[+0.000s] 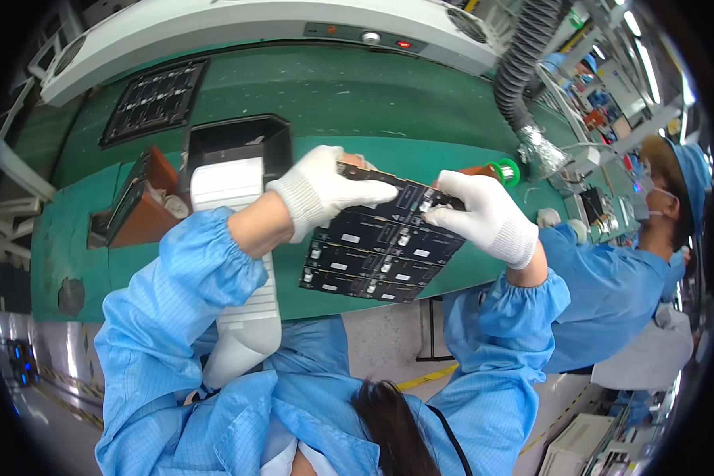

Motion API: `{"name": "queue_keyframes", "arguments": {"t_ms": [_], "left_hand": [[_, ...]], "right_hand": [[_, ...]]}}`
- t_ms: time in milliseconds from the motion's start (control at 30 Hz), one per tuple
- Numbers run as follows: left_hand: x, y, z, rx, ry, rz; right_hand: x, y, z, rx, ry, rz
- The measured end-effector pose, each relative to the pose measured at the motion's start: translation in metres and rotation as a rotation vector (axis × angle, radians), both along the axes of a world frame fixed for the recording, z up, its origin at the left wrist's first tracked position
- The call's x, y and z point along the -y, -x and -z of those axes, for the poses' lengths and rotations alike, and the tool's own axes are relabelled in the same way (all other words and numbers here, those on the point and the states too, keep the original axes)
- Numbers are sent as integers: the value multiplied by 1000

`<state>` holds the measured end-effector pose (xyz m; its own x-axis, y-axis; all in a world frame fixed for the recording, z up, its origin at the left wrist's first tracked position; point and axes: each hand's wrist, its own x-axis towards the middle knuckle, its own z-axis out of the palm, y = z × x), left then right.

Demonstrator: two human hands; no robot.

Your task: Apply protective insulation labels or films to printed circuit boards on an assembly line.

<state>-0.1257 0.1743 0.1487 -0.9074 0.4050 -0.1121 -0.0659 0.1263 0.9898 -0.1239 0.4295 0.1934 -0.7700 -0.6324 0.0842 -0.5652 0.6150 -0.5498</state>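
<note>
A black circuit board panel, divided into several like boards with white connectors and small white labels, is held up tilted over the table's front edge. My left hand, in a white knit glove, grips its upper left edge with the thumb across the face. My right hand, gloved the same way, pinches the upper right edge. The fingers behind the panel are hidden. Just left of my left hand, a long white strip of labels comes out of a black tray and hangs down over the table edge.
Another black board panel lies at the back left of the green table. A brown box stands left of the tray. Behind my right hand are a green spool and a duct. A co-worker sits close at right.
</note>
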Motion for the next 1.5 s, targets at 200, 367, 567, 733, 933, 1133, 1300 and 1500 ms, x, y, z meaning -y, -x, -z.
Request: {"name": "queue_keyframes", "arguments": {"t_ms": [200,367,567,733,933,1133,1300,1500], "left_hand": [[-16,-19,-42,-437,40,-215],[-3,-27,-56,-802,-101,-162],[18,-49,-44,-1342,375,176],[17,-47,-38,-1508,326,201],[24,-50,-51,-1474,535,123],[9,-34,-38,-1657,556,159],[4,-33,-28,-1752,573,210],[12,-37,-21,-1705,734,98]], "right_hand": [[4,-14,-31,-594,-149,331],[5,42,-36,-881,-10,335],[19,180,69,-1213,-406,201],[28,235,139,-1009,-525,429],[47,221,148,-664,-490,604],[13,67,55,504,565,220],[28,-24,39,519,669,194],[54,-20,38,678,848,223]]}}
